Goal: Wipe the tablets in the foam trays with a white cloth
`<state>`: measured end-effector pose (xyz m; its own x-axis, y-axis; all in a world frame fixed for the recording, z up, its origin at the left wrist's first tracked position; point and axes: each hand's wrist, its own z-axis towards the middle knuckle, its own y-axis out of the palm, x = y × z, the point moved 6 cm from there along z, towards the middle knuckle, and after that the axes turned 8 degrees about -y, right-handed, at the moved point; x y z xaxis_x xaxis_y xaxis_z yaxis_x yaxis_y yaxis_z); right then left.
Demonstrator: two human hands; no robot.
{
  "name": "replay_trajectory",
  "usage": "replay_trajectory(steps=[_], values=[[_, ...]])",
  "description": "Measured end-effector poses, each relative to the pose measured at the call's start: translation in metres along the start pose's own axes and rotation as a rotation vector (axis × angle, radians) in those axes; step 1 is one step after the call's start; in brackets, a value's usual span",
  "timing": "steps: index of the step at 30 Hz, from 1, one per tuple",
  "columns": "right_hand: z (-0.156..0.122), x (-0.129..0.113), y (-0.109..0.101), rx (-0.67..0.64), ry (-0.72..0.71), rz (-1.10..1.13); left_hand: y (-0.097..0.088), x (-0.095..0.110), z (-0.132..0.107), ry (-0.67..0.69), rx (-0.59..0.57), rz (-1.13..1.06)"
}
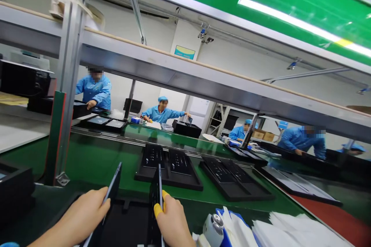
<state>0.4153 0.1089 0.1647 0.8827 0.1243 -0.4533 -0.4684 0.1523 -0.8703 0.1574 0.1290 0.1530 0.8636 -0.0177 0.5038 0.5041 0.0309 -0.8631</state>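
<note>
Your left hand (82, 216) is clamping its fingers around a thin dark panel (111, 189), tilting it up on edge over the black tray (127, 224) in front of you. Your right hand (172, 222), yellow cots on its fingertips (158, 210), is pinching a second upright panel (159, 189). Further right, white sheets (290, 231) are lying beside the green belt (95, 158).
</note>
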Motion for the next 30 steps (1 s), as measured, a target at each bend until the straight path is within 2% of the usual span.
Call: replay_trajectory(steps=[5,12,17,21,23,25,27,30], values=[[0.002,-0.006,-0.003,-0.05,0.07,-0.112,0.015,0.016,0.015,-0.036,-0.028,0.015],[0.042,-0.01,-0.006,-0.079,0.031,-0.164,0.011,0.025,0.062,-0.112,-0.065,0.075],[0.055,-0.002,-0.001,-0.085,0.04,-0.037,0.005,0.023,0.072,-0.128,-0.099,0.108],[0.037,-0.005,-0.012,0.012,0.049,-0.034,-0.021,0.028,0.051,-0.078,-0.027,0.109],[0.024,-0.009,-0.019,0.112,0.009,-0.014,-0.033,0.033,0.033,-0.047,0.065,0.107],[0.011,-0.009,-0.021,0.239,-0.051,0.023,-0.037,0.036,0.012,-0.029,0.185,0.114],[-0.006,-0.003,-0.014,0.38,-0.115,0.051,-0.029,0.034,-0.01,-0.016,0.313,0.125],[-0.036,0.012,0.015,0.551,-0.228,0.083,-0.002,0.022,-0.04,0.048,0.527,0.134]])
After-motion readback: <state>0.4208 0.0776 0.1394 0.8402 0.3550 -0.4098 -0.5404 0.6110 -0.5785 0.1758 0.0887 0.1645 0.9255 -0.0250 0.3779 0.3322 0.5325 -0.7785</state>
